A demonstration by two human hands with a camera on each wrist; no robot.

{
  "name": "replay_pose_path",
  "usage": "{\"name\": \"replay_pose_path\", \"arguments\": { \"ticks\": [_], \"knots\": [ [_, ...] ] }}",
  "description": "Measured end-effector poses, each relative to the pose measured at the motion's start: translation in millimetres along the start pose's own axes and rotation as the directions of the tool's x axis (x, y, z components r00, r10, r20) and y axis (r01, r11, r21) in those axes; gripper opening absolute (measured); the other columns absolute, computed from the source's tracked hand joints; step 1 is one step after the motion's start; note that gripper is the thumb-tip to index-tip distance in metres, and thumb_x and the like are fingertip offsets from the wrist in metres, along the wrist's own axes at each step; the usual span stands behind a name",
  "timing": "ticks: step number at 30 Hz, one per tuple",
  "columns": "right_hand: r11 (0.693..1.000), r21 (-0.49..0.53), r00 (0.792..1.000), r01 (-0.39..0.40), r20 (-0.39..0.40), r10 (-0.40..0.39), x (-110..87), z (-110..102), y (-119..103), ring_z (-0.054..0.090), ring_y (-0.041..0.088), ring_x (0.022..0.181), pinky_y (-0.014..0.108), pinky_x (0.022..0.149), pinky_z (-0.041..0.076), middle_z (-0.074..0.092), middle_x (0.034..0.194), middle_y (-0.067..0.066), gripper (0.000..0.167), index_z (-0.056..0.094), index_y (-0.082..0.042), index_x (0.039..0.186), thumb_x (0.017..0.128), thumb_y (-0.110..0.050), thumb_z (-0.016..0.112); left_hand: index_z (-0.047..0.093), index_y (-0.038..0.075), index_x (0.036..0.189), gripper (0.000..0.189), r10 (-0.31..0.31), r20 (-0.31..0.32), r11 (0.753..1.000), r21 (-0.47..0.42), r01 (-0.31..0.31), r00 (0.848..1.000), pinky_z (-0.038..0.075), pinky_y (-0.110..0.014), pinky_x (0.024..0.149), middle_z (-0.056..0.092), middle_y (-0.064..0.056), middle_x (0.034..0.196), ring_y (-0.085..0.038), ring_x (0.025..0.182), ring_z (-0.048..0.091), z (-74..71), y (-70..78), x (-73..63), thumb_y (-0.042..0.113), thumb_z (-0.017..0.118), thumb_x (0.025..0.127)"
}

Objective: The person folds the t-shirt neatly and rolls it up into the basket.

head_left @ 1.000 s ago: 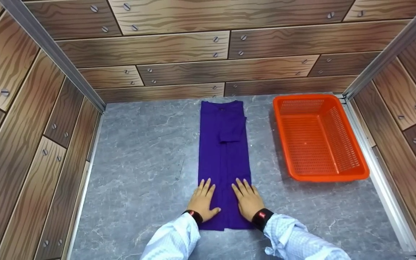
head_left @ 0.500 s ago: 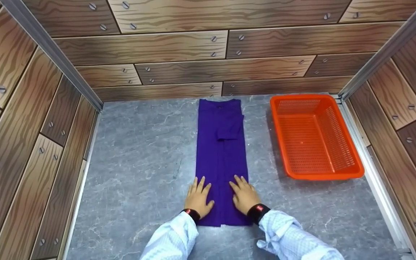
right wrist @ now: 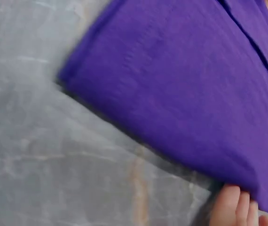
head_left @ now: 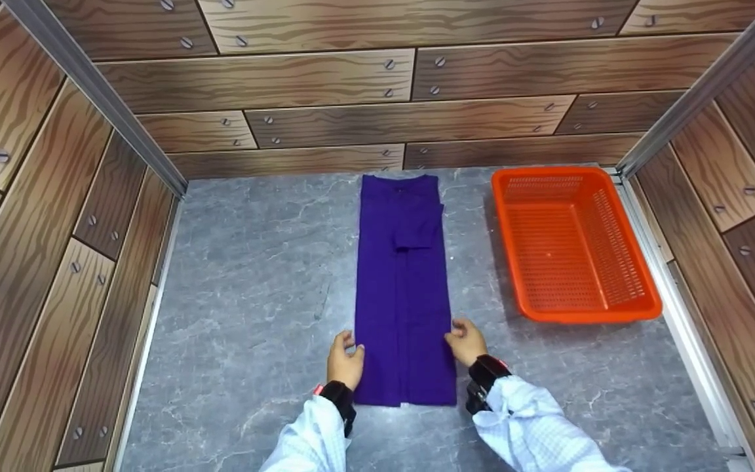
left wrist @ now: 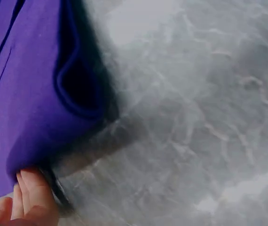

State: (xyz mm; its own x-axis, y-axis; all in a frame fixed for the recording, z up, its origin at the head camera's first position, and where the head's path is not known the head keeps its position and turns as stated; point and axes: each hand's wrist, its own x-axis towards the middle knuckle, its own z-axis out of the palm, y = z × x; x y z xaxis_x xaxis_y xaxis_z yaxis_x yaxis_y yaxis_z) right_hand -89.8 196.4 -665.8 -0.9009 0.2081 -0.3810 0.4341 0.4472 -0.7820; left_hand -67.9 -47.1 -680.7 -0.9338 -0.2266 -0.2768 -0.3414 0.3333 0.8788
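Observation:
A purple shirt [head_left: 381,288], folded into a long narrow strip, lies flat with its neckline at the far end and a folded sleeve [head_left: 417,233] on top. At its left edge, near the closer end, my left hand [head_left: 345,366] grips with curled fingers. My right hand [head_left: 469,343] grips the opposite edge at about the same height. In the left wrist view the fingers [left wrist: 36,190] are tucked under the cloth, and its layered fold gapes slightly. The right wrist view has fingertips [right wrist: 232,202] tucked under the cloth edge too.
An orange perforated plastic basket [head_left: 551,262] stands to the right of the shirt. Grey marbled surface [head_left: 253,275] spreads around both. Wood-patterned panels [head_left: 325,85] with metal edge strips enclose the back and sides.
Both hands were spread flat on the lower part of the shirt. They have moved outward to its two side edges, and their fingers have curled in at the cloth.

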Motion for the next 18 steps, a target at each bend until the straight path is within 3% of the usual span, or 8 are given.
{"name": "replay_pose_path", "arguments": {
  "ticks": [3, 6, 10, 14, 18],
  "knots": [
    [0.999, -0.032, 0.999, -0.006, 0.036, 0.007, -7.6, 0.4, 4.8, 0.065, 0.034, 0.093, 0.038, 0.079, 0.055, 0.066, 0.105, 0.031, 0.039, 0.056, 0.017, 0.120, 0.088, -0.006, 0.059, 0.053, -0.004, 0.129, 0.041, -0.046, 0.023, 0.998, 0.039, 0.045, 0.999, 0.055, -0.043, 0.083, 0.067, -0.021, 0.108, -0.032, 0.094, 0.068, -1.4, -3.0, -3.5, 0.007, 0.062, 0.090],
    [0.997, -0.082, 0.998, 0.007, 0.058, -0.002, -14.1, 0.1, 8.3, 0.063, 0.024, 0.079, 0.032, 0.070, 0.052, 0.067, 0.087, 0.019, 0.024, 0.063, 0.013, 0.102, 0.086, -0.006, 0.062, 0.056, -0.004, 0.125, 0.040, -0.060, 0.043, 0.995, 0.085, 0.056, 0.997, 0.054, -0.042, 0.080, 0.069, -0.018, 0.099, -0.029, 0.090, 0.068, -1.3, -4.5, -5.3, 0.009, 0.064, 0.089],
    [0.995, -0.084, 0.995, 0.044, 0.093, -0.036, -22.4, 1.8, 15.8, 0.048, 0.012, 0.064, 0.024, 0.059, 0.040, 0.050, 0.068, 0.000, 0.009, 0.056, 0.000, 0.079, 0.082, -0.004, 0.064, 0.062, -0.005, 0.110, 0.030, -0.059, 0.104, 0.986, 0.164, 0.041, 0.993, 0.052, -0.039, 0.074, 0.069, -0.015, 0.089, -0.025, 0.082, 0.065, -2.5, -4.8, -9.4, 0.012, 0.068, 0.087],
    [0.998, -0.007, 0.985, 0.068, 0.157, -0.066, -31.4, 1.8, 26.0, 0.040, 0.007, 0.057, 0.019, 0.054, 0.034, 0.041, 0.062, -0.006, 0.012, 0.054, -0.001, 0.076, 0.080, -0.001, 0.065, 0.065, -0.003, 0.093, 0.020, -0.043, 0.181, 0.976, 0.218, 0.002, 0.983, 0.050, -0.035, 0.068, 0.068, -0.012, 0.082, -0.021, 0.074, 0.061, -6.2, -5.0, -15.8, 0.016, 0.068, 0.086],
    [0.996, 0.081, 0.965, 0.047, 0.255, -0.067, -41.1, -3.7, 34.9, 0.052, 0.007, 0.060, 0.020, 0.055, 0.044, 0.056, 0.065, -0.002, 0.012, 0.058, 0.010, 0.087, 0.084, -0.001, 0.062, 0.059, 0.001, 0.080, 0.017, -0.007, 0.212, 0.982, 0.186, -0.033, 0.977, 0.042, -0.028, 0.060, 0.054, -0.002, 0.068, -0.014, 0.064, 0.050, -9.5, -10.5, -21.3, 0.015, 0.066, 0.088]
  ]
}}
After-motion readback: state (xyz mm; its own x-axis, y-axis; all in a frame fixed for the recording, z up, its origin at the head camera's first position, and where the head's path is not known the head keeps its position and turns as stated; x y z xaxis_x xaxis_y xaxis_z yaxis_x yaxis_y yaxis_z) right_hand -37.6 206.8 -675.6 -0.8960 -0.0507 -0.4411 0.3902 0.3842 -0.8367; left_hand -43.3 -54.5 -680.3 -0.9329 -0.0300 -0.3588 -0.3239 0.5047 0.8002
